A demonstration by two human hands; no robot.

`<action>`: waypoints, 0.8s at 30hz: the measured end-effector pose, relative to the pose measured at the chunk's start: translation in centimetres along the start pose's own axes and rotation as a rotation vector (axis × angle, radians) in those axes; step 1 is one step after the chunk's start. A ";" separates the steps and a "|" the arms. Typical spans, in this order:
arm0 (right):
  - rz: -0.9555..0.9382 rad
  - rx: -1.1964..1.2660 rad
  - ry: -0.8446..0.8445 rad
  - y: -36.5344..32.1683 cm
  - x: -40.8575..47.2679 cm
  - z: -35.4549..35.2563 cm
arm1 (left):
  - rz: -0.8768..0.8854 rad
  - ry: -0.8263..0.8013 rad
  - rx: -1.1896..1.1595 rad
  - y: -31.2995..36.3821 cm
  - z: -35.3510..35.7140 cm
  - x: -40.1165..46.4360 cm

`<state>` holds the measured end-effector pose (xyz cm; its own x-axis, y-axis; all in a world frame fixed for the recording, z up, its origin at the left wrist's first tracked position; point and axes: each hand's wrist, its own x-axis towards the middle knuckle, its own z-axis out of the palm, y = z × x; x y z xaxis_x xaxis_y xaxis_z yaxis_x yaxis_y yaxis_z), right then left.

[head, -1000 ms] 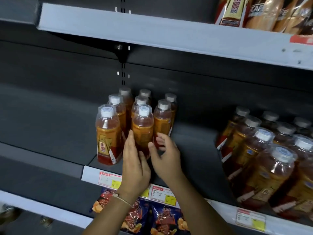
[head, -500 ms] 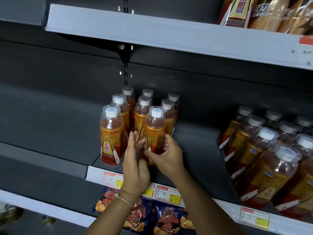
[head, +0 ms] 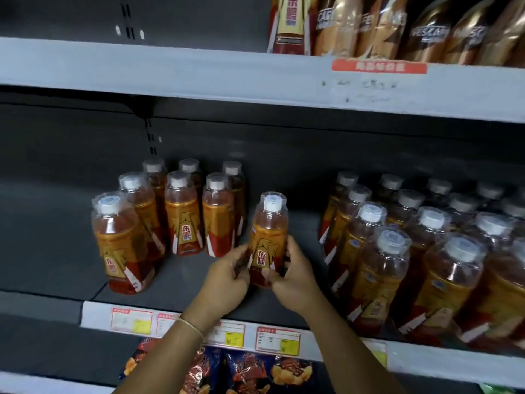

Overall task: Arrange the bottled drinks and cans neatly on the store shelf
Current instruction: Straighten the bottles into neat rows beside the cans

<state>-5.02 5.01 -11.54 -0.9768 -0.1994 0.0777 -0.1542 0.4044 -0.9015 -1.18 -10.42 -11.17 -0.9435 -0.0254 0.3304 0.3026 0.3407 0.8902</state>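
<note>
An orange drink bottle (head: 268, 237) with a white cap and gold-red label stands upright on the dark middle shelf (head: 56, 237), apart from the others. My left hand (head: 227, 280) grips its lower left side and my right hand (head: 295, 277) grips its lower right side, thumbs across the front. To the left stands a cluster of several like bottles (head: 181, 214), with one bottle (head: 119, 245) nearest the front edge. On the right is a dense block of several more bottles (head: 412, 251).
The white shelf lip (head: 199, 328) carries price tags. The upper shelf (head: 199, 72) holds coffee bottles (head: 397, 27) at the right. Chip bags (head: 241, 371) hang below. Bare shelf floor lies between the two bottle groups and at the far left.
Both hands closed round the front middle bottle and carried it right, out of the left cluster into the gap. The camera view has shifted right and closer.
</note>
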 end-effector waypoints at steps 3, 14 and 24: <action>0.004 -0.020 0.055 0.7 0.7 -1.3 | -0.023 -0.014 -0.042 0.3 2.1 1.5; 0.126 0.034 0.389 0.9 3.8 -1.8 | -0.020 -0.005 0.167 0.4 6.0 6.9; 0.247 0.103 0.465 -0.1 6.7 -1.2 | -0.112 -0.100 -0.065 -0.4 6.6 10.3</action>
<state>-11.76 4.67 -10.41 -0.9484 0.3167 0.0169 0.0815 0.2948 -0.9521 -11.87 -4.59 -10.18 -0.9795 0.0354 0.1981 0.2000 0.2798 0.9390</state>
